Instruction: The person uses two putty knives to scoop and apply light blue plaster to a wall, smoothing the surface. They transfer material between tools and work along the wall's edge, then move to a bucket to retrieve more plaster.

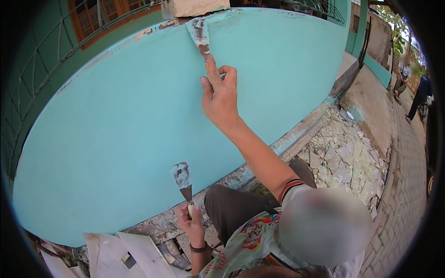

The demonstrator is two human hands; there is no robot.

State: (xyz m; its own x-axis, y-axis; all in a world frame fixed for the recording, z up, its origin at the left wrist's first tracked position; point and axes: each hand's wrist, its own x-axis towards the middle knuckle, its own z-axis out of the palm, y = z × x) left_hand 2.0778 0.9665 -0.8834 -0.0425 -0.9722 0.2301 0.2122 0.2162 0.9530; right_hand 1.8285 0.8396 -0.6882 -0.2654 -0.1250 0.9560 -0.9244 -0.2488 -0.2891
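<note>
My right hand (222, 97) is raised to the top of a turquoise wall (120, 139). It grips a putty knife (200, 34) by the handle, index finger stretched along it. The blade, smeared with pale blue paste, lies against the wall just under its rough top edge. Lower down, my left hand (191, 226) holds a second putty knife (181, 176) upright, its blade coated with pale and dark paste. That blade appears in front of the wall; whether it touches, I cannot tell.
A block-like pillar base (197, 7) stands on the wall's top. Metal bars (60, 34) run behind it. Broken tiles (340, 160) cover the ground at right, beside a paved path (403, 204). White boards (125, 255) lie at lower left. Two people (402, 76) are in the background.
</note>
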